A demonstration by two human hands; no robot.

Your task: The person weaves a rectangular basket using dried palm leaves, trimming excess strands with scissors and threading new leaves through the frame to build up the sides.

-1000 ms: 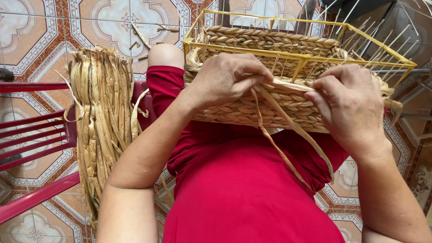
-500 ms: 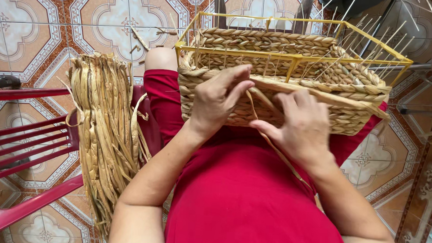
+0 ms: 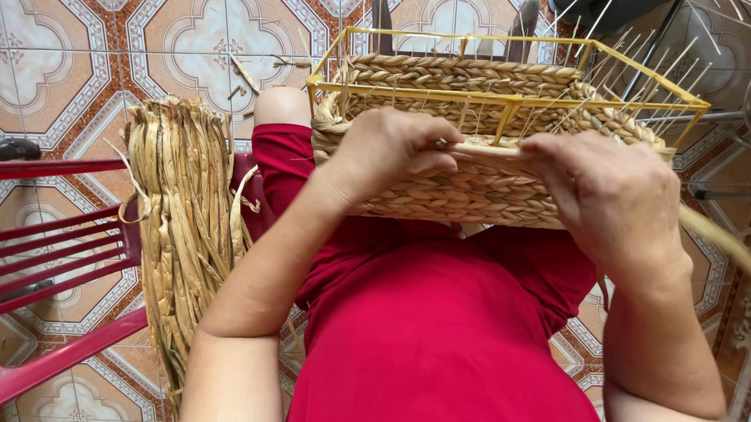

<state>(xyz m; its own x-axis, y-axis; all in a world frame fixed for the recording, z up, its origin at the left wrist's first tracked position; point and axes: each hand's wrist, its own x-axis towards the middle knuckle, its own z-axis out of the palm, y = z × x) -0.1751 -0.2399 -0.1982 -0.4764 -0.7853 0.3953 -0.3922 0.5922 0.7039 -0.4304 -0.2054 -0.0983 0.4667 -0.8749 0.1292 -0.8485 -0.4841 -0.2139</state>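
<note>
Hands (image 3: 395, 148) (image 3: 613, 192) pinch strand (image 3: 484, 149) at basket (image 3: 469, 190) rim, on lap.

No packages, labels, signs or screens apparently visible

This looks like a home used as a small craft workplace. Patterned floor tiles (image 3: 189, 34) in brown, cream and teal spread out beyond both hands, the kind laid in a house or porch. A red plastic chair (image 3: 44, 256) stands to the left of the left hand (image 3: 395, 153), with a bundle of dried straw (image 3: 185, 220) draped over it (weaving stock). Scraps of straw (image 3: 246, 74) litter the tiles ahead of that hand.
</note>
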